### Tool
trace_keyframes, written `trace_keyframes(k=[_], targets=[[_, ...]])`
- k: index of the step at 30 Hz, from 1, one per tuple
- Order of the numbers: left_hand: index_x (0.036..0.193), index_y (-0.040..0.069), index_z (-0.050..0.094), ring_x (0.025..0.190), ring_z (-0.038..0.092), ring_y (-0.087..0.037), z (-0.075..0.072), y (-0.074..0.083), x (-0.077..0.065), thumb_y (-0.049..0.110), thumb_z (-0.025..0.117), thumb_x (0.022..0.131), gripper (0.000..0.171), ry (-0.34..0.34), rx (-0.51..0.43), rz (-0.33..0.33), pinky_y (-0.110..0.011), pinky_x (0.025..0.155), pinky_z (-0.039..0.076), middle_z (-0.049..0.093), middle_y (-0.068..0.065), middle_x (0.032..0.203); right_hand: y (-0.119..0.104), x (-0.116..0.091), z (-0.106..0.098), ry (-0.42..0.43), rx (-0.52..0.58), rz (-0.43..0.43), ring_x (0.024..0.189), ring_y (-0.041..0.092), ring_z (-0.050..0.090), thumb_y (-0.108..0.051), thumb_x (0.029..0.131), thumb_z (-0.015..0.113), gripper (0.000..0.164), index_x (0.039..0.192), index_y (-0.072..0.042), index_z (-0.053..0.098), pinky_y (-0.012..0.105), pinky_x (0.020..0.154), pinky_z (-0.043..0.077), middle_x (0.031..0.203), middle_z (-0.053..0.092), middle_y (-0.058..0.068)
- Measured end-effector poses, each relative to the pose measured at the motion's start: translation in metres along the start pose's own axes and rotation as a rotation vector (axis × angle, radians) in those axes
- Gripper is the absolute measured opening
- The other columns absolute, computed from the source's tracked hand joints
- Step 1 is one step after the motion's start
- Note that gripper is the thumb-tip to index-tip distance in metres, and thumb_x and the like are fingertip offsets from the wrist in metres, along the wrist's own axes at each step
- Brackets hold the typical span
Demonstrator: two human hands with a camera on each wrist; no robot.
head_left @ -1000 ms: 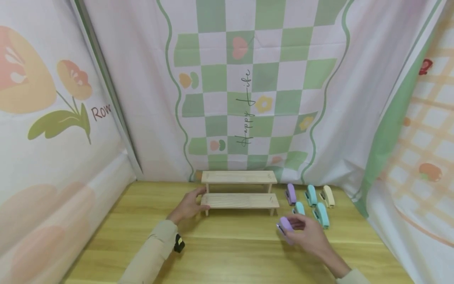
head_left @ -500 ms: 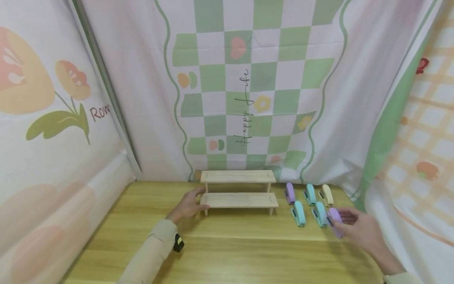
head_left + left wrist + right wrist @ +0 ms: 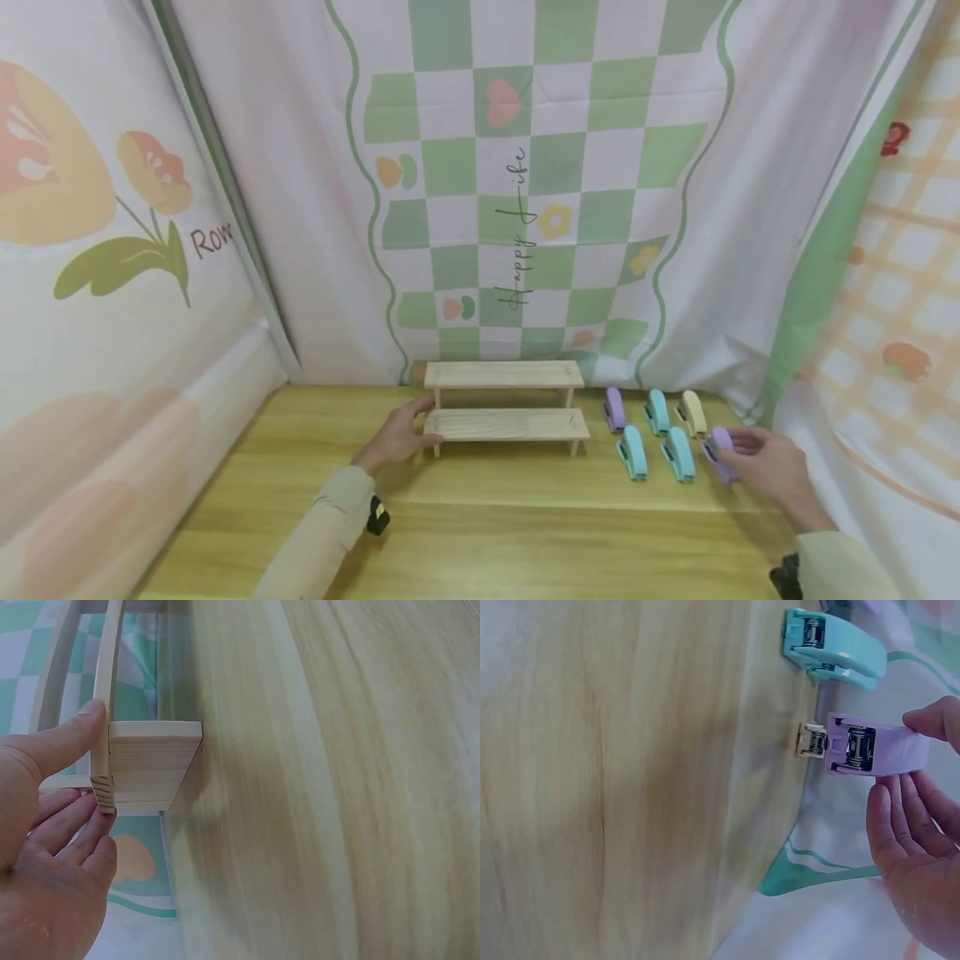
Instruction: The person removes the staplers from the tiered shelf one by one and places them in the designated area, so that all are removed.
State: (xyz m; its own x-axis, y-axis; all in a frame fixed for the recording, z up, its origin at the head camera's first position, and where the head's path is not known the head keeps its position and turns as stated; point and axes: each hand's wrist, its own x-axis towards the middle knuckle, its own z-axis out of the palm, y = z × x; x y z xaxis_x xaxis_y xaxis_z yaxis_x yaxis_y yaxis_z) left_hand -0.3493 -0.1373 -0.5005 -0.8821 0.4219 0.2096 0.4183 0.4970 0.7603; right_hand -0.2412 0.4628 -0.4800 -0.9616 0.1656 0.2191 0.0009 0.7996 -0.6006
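Observation:
My right hand [image 3: 774, 471] pinches a purple stapler [image 3: 900, 748] between thumb and fingers, at the right end of the front row of staplers. In the right wrist view its metal nose shows, close over the tabletop. My left hand [image 3: 396, 437] grips the left end of the lower board of a two-tier wooden stand [image 3: 510, 425], thumb on one face and fingers behind it in the left wrist view. Two teal staplers, one left [image 3: 632, 454] and one right [image 3: 678, 456], stand in the front row. Behind them are another purple stapler [image 3: 613, 410], a teal stapler [image 3: 657, 412] and a cream stapler [image 3: 692, 414].
The wooden tabletop [image 3: 480, 542] ends at a checked cloth backdrop [image 3: 502, 225] just behind the stand. Printed cloth hangs at the left [image 3: 135, 350] and right [image 3: 885, 333] sides. Both boards of the stand bear nothing.
My right hand has carried the purple stapler rightward, past the teal ones, then slightly back and down beside the right teal stapler. The left hand stays on the stand.

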Motion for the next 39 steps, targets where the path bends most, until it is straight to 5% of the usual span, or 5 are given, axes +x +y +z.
trace_keyframes(k=[11,26,32,39], targets=[[0.155,0.0,0.046,0.147,0.048,-0.046,0.003,-0.004,0.003,0.017,0.082,0.092,0.075,-0.01,-0.01,-0.016,-0.064,0.125,0.038,0.054,-0.024,0.155,0.017,0.008,0.014,0.028,-0.035,0.008,0.076,-0.002,0.064,-0.03,0.09,0.084,0.052,0.121,0.01,0.069,0.01,0.067,0.047,0.111,0.077,0.028],[0.155,-0.002,0.046,0.145,0.048,-0.048,0.005,0.005,0.004,0.016,0.082,0.093,0.074,-0.019,-0.015,0.004,-0.066,0.124,0.038,0.055,-0.026,0.154,0.031,0.007,0.014,-0.022,-0.021,0.087,0.085,0.018,0.073,-0.027,0.091,0.08,0.055,0.127,0.011,0.065,0.018,0.066,0.054,0.115,0.075,0.029],[0.154,-0.003,0.047,0.146,0.049,-0.047,0.005,0.007,0.005,0.012,0.082,0.092,0.073,-0.012,-0.009,-0.002,-0.065,0.124,0.037,0.056,-0.025,0.154,0.033,0.005,0.011,-0.033,-0.028,0.083,0.097,0.038,0.074,-0.033,0.094,0.077,0.06,0.131,0.011,0.062,0.032,0.072,0.06,0.12,0.073,0.032],[0.154,-0.002,0.046,0.145,0.05,-0.046,-0.002,0.011,0.008,0.011,0.082,0.091,0.074,-0.001,0.018,-0.02,-0.063,0.125,0.038,0.056,-0.025,0.154,0.016,0.01,0.005,0.022,-0.061,0.008,0.112,0.054,0.068,-0.051,0.101,0.068,0.076,0.138,0.014,0.055,0.062,0.088,0.059,0.13,0.064,0.04]])
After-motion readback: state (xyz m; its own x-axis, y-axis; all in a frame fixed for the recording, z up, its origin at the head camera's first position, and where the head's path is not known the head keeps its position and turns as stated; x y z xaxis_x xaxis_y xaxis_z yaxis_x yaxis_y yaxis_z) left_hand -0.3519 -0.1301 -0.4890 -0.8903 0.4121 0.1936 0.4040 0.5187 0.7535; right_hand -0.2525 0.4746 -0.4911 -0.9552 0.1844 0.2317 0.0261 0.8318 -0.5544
